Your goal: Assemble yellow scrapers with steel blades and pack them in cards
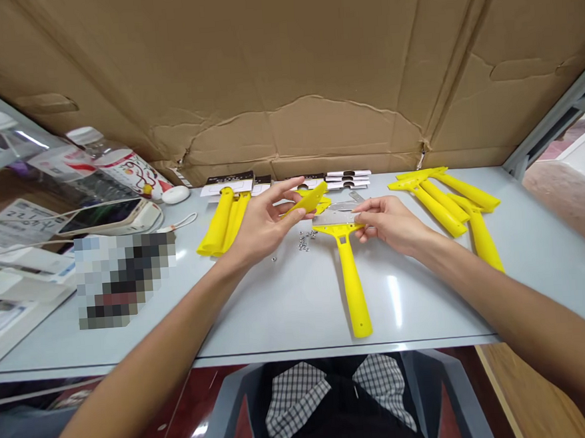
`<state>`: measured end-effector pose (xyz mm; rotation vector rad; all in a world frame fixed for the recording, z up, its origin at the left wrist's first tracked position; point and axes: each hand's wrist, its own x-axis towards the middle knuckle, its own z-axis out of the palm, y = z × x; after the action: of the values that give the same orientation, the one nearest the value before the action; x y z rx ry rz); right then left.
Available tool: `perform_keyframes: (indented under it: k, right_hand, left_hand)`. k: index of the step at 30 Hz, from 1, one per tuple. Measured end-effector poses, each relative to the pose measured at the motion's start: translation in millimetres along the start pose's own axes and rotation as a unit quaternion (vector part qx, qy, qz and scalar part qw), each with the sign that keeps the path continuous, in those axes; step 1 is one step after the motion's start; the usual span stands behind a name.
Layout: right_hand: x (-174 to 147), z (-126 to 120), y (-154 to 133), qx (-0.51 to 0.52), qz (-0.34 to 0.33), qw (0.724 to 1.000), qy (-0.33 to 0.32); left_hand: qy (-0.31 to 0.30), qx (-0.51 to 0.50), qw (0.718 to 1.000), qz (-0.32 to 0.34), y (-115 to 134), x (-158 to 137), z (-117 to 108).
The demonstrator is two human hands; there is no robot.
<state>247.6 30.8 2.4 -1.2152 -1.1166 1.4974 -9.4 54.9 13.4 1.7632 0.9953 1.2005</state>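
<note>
Yellow and tapering, a scraper handle (353,278) lies on the glossy bench (289,312) mid-frame, a metal blade (333,218) at its flared top; fingers of the right hand (390,224) pinch that blade, those of the left hand (265,222) a thin yellow piece (314,197).

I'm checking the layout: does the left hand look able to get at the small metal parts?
Probably yes: the small metal parts lie close by, uncovered on the table. But the left hand holds a yellow piece, which may limit its grip.

Black garment (343,429); black-and-white checked cloth (296,400); bare forearms (164,355)
</note>
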Motion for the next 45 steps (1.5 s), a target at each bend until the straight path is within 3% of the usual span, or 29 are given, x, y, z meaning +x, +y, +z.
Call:
perform_keyframes:
  k: [7, 15, 25, 29, 32, 36, 40, 45]
  right_hand:
    - [-2.4, 1.6, -2.5, 0.019, 0.001, 1.000, -0.006]
    - [-1.0, 1.8, 0.0, 0.031, -0.011, 0.999, -0.027]
    - [-2.1, 2.9, -2.5, 0.029, -0.005, 0.999, -0.015]
    - [-1.0, 2.7, -1.3, 0.032, -0.004, 0.999, -0.018]
    - [-0.7, 2.0, -1.0, 0.035, -0.006, 0.999, -0.026]
    - [0.4, 0.0, -0.3, 0.040, -0.010, 0.999, -0.026]
    - [1.3, -1.0, -0.3, 0.049, -0.016, 0.998, -0.023]
    - [0.6, 0.4, -3.1, 0.052, -0.010, 0.999, -0.013]
  left_hand:
    - [0.048, 0.005, 0.997, 0.054, -8.1, -4.3, 16.6]
    - [0.021, 0.010, 1.000, -0.015, -16.2, -10.3, 40.6]
    - [-0.048, 0.079, 0.993, 0.076, -16.9, -15.0, 41.2]
    - [-0.014, 0.094, 0.989, 0.113, -17.4, -17.1, 44.4]
    - [0.024, 0.055, 0.996, 0.060, -14.4, -16.7, 43.6]
    - [0.059, -0.064, 0.992, -0.088, -9.2, -12.2, 33.5]
    - [0.019, -0.163, 0.960, -0.226, -8.4, -7.6, 22.2]
    - [0.027, -0.202, 0.939, -0.278, -9.5, -6.7, 20.9]
